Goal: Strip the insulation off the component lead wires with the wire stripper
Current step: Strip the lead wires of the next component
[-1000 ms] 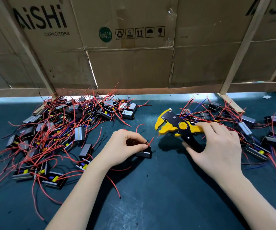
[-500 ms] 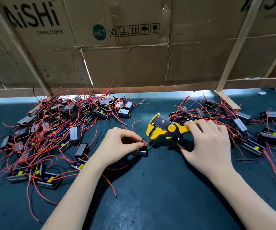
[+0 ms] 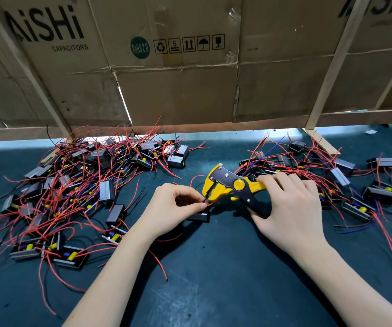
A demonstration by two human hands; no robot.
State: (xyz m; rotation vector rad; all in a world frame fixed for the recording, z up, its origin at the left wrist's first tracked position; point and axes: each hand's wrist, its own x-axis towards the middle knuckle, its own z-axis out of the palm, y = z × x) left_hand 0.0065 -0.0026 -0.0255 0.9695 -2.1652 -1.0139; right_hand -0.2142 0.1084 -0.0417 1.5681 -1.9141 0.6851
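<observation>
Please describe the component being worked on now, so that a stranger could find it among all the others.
Between the two piles on the dark green mat, look under the left hand. The black component lies alone there, its red lead pinched and fed into the yellow wire stripper.

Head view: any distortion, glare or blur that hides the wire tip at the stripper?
Head view: wide-angle bending bows the cardboard wall and wooden struts; bright strip under the wall, no glare on the wire stripper; left hand and right hand sharp; the pinched wire tip is too small to judge.
</observation>
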